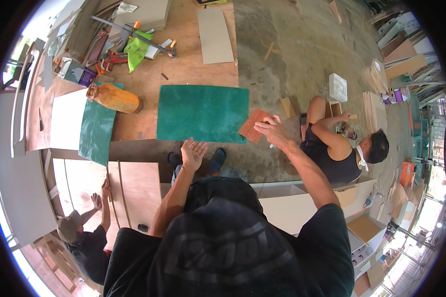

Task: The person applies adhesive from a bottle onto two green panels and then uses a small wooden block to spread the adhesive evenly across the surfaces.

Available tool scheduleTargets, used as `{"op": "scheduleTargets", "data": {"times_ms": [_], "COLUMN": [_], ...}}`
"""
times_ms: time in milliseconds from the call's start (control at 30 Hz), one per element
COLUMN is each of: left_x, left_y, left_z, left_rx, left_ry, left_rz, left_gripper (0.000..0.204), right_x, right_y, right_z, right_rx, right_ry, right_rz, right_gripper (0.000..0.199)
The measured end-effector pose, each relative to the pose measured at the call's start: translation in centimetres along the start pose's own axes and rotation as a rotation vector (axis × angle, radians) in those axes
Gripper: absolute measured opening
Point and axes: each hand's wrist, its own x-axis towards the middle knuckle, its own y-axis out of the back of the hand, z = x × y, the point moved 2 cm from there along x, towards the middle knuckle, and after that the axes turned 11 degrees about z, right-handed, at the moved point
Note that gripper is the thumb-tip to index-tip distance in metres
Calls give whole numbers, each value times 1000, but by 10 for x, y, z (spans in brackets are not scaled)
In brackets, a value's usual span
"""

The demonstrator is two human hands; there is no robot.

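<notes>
While right hand [271, 129] grips brown panel [253, 125] | left hand [193, 153] spread, holding nothing | panel's far corner hidden.

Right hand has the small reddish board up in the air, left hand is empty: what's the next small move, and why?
Probably bring the open left hand across to steady the reddish board. The right hand pinches it by one edge only, tilted in the air over the floor beside the green sheet, so a second grip would likely control it better.
</notes>
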Motion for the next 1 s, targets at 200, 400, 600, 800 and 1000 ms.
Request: {"op": "scheduleTargets", "data": {"times_ms": [200, 400, 600, 800, 1000], "left_x": [-1, -1, -1, 6, -2], "left_y": [0, 4, 12, 24, 51], "left_z": [-1, -1, 50, 37, 51], "left_rx": [4, 31, -155, -124, -50], "left_ry": [0, -10, -168, -148, -16], "left_rz": [-14, 24, 241, 265, 67], "left_gripper": [80, 83, 73, 77, 87], "right_x": [-32, 43, 116, 82, 117], "right_y": [30, 28, -34, -79, -2], "right_z": [23, -46, -90, -184, -209], "right_rx": [-82, 107, -90, 31, 284], "right_ry": [23, -370, -368, -230, -161], "right_rz": [5, 206, 207, 86, 173], "right_gripper": [40, 34, 39, 47, 24]}}
